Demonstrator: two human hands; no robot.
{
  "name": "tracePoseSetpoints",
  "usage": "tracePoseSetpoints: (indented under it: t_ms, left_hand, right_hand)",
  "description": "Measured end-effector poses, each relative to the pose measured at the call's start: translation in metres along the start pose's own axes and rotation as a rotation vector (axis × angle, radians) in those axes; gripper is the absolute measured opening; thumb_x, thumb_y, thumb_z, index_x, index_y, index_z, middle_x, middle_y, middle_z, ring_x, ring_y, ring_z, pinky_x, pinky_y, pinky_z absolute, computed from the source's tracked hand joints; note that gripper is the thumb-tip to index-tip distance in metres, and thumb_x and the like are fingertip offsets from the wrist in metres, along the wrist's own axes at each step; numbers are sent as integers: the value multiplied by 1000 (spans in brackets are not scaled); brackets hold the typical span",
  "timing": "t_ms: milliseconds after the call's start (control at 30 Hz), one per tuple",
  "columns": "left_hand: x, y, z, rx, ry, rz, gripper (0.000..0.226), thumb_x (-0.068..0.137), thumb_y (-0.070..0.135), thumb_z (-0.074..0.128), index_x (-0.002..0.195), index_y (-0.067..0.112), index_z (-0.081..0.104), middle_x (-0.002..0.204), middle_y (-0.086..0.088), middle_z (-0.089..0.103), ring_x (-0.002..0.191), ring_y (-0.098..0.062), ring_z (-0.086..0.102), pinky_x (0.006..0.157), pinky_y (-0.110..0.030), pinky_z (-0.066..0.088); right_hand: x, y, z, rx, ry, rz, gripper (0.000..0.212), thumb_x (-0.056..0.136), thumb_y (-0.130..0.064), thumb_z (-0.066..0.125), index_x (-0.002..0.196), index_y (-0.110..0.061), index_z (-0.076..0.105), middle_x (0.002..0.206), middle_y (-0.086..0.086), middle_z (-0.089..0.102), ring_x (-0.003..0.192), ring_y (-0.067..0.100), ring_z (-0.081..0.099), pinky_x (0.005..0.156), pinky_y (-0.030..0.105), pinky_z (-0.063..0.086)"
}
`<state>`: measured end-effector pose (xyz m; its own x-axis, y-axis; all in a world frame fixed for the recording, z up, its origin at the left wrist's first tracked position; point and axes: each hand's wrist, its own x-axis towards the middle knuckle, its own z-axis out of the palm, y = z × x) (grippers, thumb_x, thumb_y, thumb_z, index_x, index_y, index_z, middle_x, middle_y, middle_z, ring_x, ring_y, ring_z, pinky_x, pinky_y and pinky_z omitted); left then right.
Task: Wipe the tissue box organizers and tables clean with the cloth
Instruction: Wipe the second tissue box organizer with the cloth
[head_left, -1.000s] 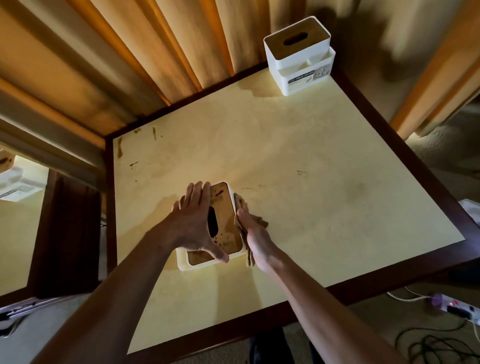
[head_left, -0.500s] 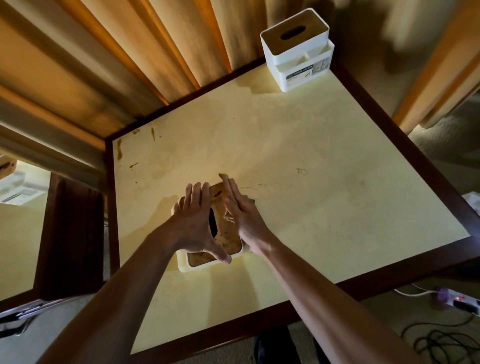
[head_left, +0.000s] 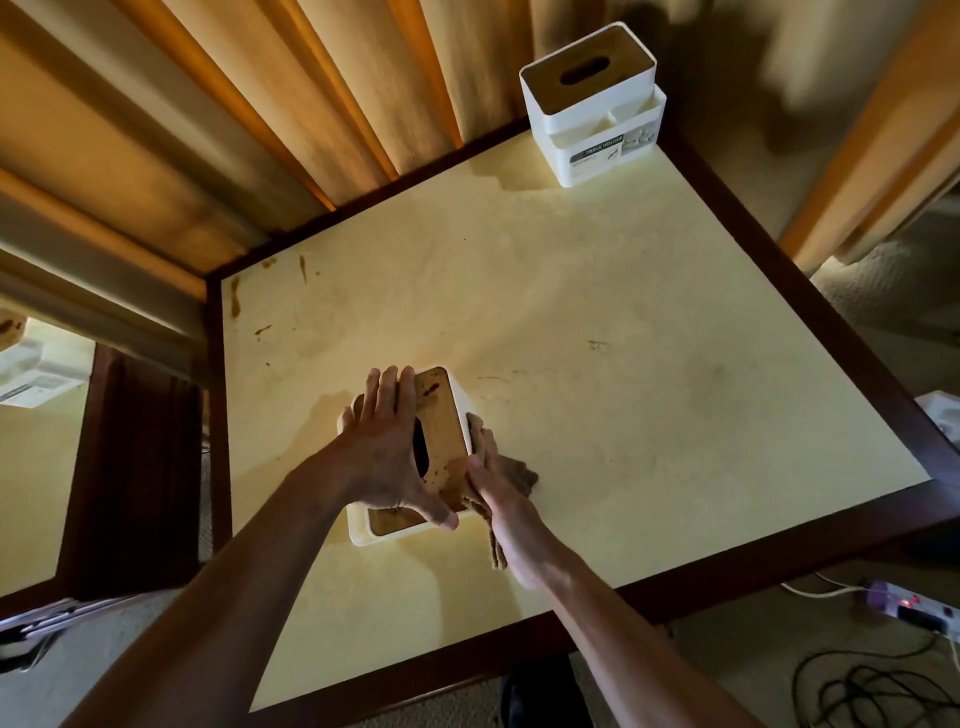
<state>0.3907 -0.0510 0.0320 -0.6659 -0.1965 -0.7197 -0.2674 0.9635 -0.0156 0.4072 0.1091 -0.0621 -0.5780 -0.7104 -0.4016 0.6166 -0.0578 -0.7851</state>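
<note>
On a pale yellow square worktop (head_left: 571, 322) framed in dark wood, a person's left hand (head_left: 387, 457) lies flat, fingers straight, over the brown wooden lid of a stained white tissue box organizer (head_left: 441, 431) near the front edge, thumb reaching to the lid's near end. The right hand (head_left: 493, 480) now presses a brown cloth (head_left: 519, 475) against the organizer's right side wall; half a second ago that hand was spread on top of the lid beside the left one, and a second ago it was down at the right side as it is now. Whether the right fingers curl round the cloth or lie straight on it cannot be told, since they are hidden between box and cloth. Part of the cloth trails along the wrist toward the worktop's front edge. The left hand has kept its place on the lid throughout.

At the far right corner stands a second, clean white tissue box organizer (head_left: 592, 104) with a slotted wooden lid and front compartments; its dark label reads "TISSUE HOLDER". Brown smears (head_left: 236, 304) mark the worktop's far left corner. A power strip (head_left: 906, 608) with a red light lies on the carpet at right.
</note>
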Motion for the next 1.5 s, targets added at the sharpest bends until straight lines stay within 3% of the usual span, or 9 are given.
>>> tracePoseSetpoints:
  t_ms: [100,267,433,733,967,1067,1133,1233,1500]
  left_hand:
    - [2,-1,0,-1,2,2,179,24,92,68,143,15,-42,155,-2,-43,139,-25,-43,121,-57,-4]
    - [5,-2,3,8,13,-3,178,30,88,75,144,16,-41,156,-3,-41,140,-27,-43,121,-58,-2]
    - [5,-1,3,0,-5,-6,178,31,86,76,144,15,-41,155,-4,-43,138,-27,-45,120,-60,-5]
    - [3,0,3,0,-10,-4,176,35,83,79,141,17,-44,153,-3,-46,137,-26,-46,121,-59,-4]
    - [3,0,3,-4,-6,5,175,38,82,81,140,17,-46,153,-4,-45,138,-28,-45,121,-59,-3]
    - [3,-1,3,-12,-1,4,176,35,84,79,142,17,-44,154,-3,-43,139,-26,-44,121,-59,-3]
    - [3,-2,3,-13,2,4,177,33,85,78,142,17,-43,155,-2,-43,139,-26,-44,121,-59,-4]
    - [4,-2,4,-26,-2,7,177,30,88,75,143,18,-43,154,-1,-44,138,-25,-45,120,-59,-5]
    - [5,-2,5,-11,7,0,177,32,86,77,143,18,-42,154,-2,-44,138,-26,-45,120,-60,-5]
  right_hand:
    - [11,-4,-4,30,-46,74,114,67,-89,48,153,-41,-9,164,-9,-6,150,14,4,122,47,4]
    - [30,-21,-11,47,8,154,92,88,-68,40,155,-30,-11,164,-3,0,150,17,8,120,40,10]
    - [46,-33,-10,-5,-19,100,123,58,-90,60,153,-41,0,164,-3,11,147,22,24,116,54,28]
    - [36,-38,7,-63,97,-195,44,94,-58,41,132,-72,24,159,-7,24,149,16,16,122,49,17]
    - [6,-16,7,-14,7,-160,42,96,-56,42,123,-81,21,163,-15,7,150,8,7,121,38,22]
    - [-8,-15,6,-2,6,-102,51,101,-50,32,143,-58,4,155,-27,-7,140,-5,-10,112,12,8]
    - [-10,-8,4,12,32,-57,82,84,-68,36,152,-41,0,156,-24,-7,141,-2,-12,114,27,-4]
    - [3,8,-1,60,62,40,103,73,-86,43,156,-35,8,163,-6,14,149,11,16,123,46,10]
    - [35,-2,-10,45,13,118,112,66,-90,50,155,-38,6,163,-4,16,148,15,19,121,50,16]
